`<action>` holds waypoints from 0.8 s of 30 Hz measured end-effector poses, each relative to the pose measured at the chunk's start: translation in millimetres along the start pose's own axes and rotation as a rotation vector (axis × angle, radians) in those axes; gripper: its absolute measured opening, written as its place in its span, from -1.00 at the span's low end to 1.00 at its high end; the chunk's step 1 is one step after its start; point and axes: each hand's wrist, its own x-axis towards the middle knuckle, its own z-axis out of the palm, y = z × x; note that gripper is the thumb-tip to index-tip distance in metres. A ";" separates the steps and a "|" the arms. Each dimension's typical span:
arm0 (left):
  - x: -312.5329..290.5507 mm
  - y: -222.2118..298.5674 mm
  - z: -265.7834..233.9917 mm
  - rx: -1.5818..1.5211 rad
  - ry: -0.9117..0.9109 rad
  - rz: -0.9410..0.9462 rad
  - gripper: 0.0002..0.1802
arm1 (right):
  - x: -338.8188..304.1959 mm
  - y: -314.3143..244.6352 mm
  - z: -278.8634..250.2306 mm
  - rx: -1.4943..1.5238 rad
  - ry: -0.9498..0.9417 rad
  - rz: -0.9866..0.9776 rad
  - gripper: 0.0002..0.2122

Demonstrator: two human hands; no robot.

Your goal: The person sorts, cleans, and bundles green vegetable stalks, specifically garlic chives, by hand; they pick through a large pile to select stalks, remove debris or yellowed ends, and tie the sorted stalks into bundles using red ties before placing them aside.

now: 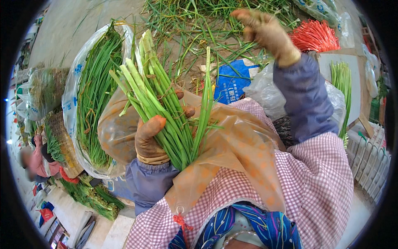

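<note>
My left hand [151, 139], in a worn, stained glove, is closed around a bunch of green chive-like stalks [168, 108]. Their pale cut ends point up and away from me, and a few stand apart on the right side of the bunch. Beneath it, a brownish translucent plastic apron [232, 145] covers my lap. My right hand [267, 35], also gloved and blurred, is raised at the upper right with its fingers apart and nothing visible in them. Nearest to it are loose green trimmings [215, 29] on the ground and a bundle of red strips [315, 37].
A clear plastic bag [68, 103] with long green stalks lies at my left. On my right are crumpled plastic [265, 89], a pale board [327, 68] bearing thin stalks, and white crates [367, 159]. A blue printed sheet [232, 81] lies ahead; another person [39, 159] is far left.
</note>
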 end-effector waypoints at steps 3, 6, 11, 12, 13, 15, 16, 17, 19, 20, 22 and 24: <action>2.2 -2.6 6.4 0.009 -0.016 0.013 -0.24 | -43.4 -13.4 51.0 0.236 -0.409 0.127 -0.78; 7.2 1.5 2.5 0.119 -0.115 0.023 -0.20 | -48.5 -7.7 79.2 0.376 -0.281 0.090 -0.74; 0.9 2.4 -5.5 0.100 -0.034 -0.021 -0.18 | 23.4 -14.0 -12.6 0.527 0.380 -0.410 -0.83; 1.8 2.6 -4.7 0.093 -0.043 -0.052 -0.18 | 36.0 -14.4 -43.2 0.490 0.521 -0.491 -0.82; 3.6 4.2 -1.9 0.109 -0.072 -0.038 -0.20 | 27.6 -38.5 -34.5 0.357 0.475 -0.499 -0.83; 2.6 4.0 4.1 0.133 -0.111 -0.006 -0.22 | 11.3 -51.1 -6.7 0.069 0.168 -0.497 -0.78; 1.7 2.8 5.4 0.141 -0.072 0.007 -0.23 | -4.4 -67.5 26.4 0.053 -0.050 -0.423 -0.77; 2.0 1.8 4.8 0.148 -0.035 0.023 -0.24 | -18.0 -64.2 52.5 0.094 -0.238 -0.281 -0.75; -0.5 2.8 9.4 0.203 -0.004 0.031 -0.25 | -41.8 -62.3 86.3 0.105 -0.317 -0.100 -0.74; 0.9 4.2 10.8 0.248 -0.005 0.013 -0.26 | -45.4 -61.4 90.6 0.162 -0.429 -0.041 -0.76; 0.0 6.6 16.4 0.294 0.007 0.015 -0.29 | -45.4 -47.6 92.8 0.269 -0.433 0.095 -0.77; -2.4 9.3 23.6 0.293 0.031 0.054 -0.32 | -51.1 -44.1 86.6 0.241 -0.478 0.062 -0.78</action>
